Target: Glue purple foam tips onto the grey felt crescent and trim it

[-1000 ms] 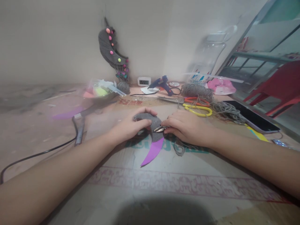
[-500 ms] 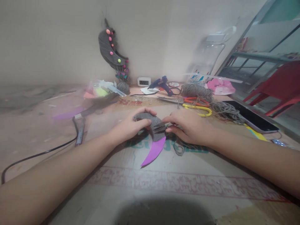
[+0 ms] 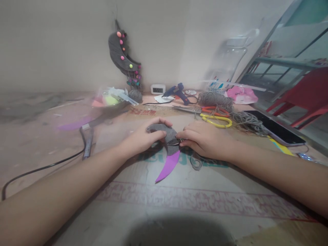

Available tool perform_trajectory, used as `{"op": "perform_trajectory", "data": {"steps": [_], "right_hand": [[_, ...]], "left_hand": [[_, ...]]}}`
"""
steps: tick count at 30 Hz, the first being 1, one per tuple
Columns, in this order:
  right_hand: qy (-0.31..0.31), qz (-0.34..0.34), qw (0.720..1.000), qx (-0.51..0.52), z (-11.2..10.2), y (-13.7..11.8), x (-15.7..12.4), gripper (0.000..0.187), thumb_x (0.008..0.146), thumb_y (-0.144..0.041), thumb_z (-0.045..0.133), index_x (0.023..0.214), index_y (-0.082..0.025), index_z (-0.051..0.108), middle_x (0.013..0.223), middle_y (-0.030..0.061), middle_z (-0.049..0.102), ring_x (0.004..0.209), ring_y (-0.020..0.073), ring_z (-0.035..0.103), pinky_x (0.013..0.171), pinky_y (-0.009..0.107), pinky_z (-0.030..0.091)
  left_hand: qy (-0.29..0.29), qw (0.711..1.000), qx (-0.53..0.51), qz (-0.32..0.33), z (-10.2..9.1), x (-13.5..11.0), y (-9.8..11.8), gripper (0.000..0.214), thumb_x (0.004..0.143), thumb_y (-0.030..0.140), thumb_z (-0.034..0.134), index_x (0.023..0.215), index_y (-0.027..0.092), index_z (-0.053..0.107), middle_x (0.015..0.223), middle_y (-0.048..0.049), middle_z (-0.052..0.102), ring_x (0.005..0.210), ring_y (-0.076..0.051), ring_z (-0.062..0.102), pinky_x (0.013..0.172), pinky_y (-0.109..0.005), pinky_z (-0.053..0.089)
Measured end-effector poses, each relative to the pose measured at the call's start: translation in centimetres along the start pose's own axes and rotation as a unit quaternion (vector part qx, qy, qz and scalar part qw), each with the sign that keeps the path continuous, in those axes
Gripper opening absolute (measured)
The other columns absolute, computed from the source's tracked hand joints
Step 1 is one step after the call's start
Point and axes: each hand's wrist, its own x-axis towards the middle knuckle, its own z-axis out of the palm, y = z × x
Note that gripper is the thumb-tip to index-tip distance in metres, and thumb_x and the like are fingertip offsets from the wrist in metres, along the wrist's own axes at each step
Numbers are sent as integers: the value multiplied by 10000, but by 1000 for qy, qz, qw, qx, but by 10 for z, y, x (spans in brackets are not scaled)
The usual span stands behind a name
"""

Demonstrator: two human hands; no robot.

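A purple crescent cutout (image 3: 167,167) points its bare tip toward me; its upper part is wrapped in grey yarn (image 3: 170,131). Wrapped round the crescent's upper left end is my left hand (image 3: 145,138), its thumb pressed on the yarn layer. My right hand (image 3: 202,138) is closed in a pinch at the crescent's right edge, on the grey yarn strand. The exact grip between those fingertips is partly hidden. A loose loop of yarn (image 3: 196,163) lies on the cardboard below my right hand.
Scissors (image 3: 216,119) with orange and yellow handles lie beyond my right hand, near grey yarn skeins (image 3: 215,99) and a phone (image 3: 278,128). Behind stand a blue glue gun (image 3: 179,92) and a small clock (image 3: 158,89). A decorated grey crescent (image 3: 119,54) hangs on the wall.
My right fingers have moved slightly left, closer against the crescent's edge. The dark strands across the wrapping look tighter and fewer. My left hand keeps its hold.
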Motion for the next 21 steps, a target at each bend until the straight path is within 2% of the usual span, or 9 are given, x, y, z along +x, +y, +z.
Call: {"op": "perform_trajectory", "data": {"steps": [10,21], "right_hand": [[-17,10,1000,18,1,2,0,292,982,-327,439,996,-153,674,795,62,662,748,181,563,666,294,349],[-13,3,1000,9,3,2,0,297,988,-340,437,969,-167,678,764,49,651,717,164,554,643,283,328]], "left_hand": [[3,1000,0,1,1,0,2,272,773,243,566,1043,219,592,710,16,629,684,-147,611,625,-257,450],[-1,1000,9,6,1,1,1,264,777,252,572,1039,221,600,703,15,635,672,-146,605,628,-259,451]]}}
